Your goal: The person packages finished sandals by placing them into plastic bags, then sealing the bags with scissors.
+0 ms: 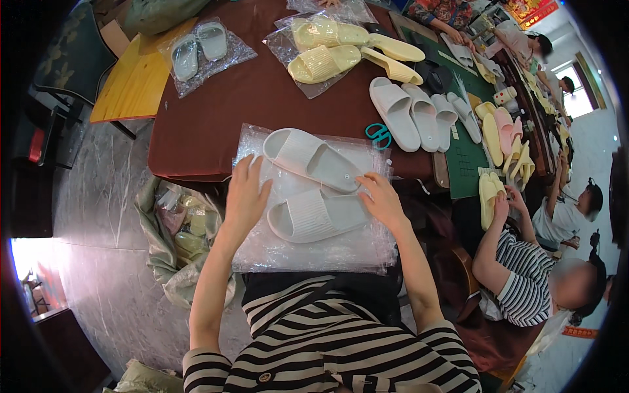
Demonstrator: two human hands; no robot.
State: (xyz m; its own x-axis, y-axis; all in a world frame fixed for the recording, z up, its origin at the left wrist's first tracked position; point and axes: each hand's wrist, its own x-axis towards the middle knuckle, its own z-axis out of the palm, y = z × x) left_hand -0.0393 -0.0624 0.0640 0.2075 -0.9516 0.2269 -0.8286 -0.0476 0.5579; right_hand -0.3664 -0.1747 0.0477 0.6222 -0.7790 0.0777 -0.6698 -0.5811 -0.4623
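Observation:
Two light grey slide slippers lie side by side on a stack of clear plastic bags [314,259] at the table's front edge. The far slipper [295,152] and the near slipper [308,216] both point their toe straps to the left. My right hand [382,200] is at their heel ends, fingertips touching the far slipper's heel and thumb by the near one. My left hand [246,193] rests at the bags' left side, fingers apart, close to the toe ends. Whether the left fingers hold the plastic film is hard to see.
Bagged yellow slippers [324,56] and bagged grey slippers [200,49] lie farther back on the brown-covered table [196,124]. Teal scissors [378,135] and loose grey slippers [396,114] are to the right. An open sack [154,229] stands at left; a co-worker [524,268] sits at right.

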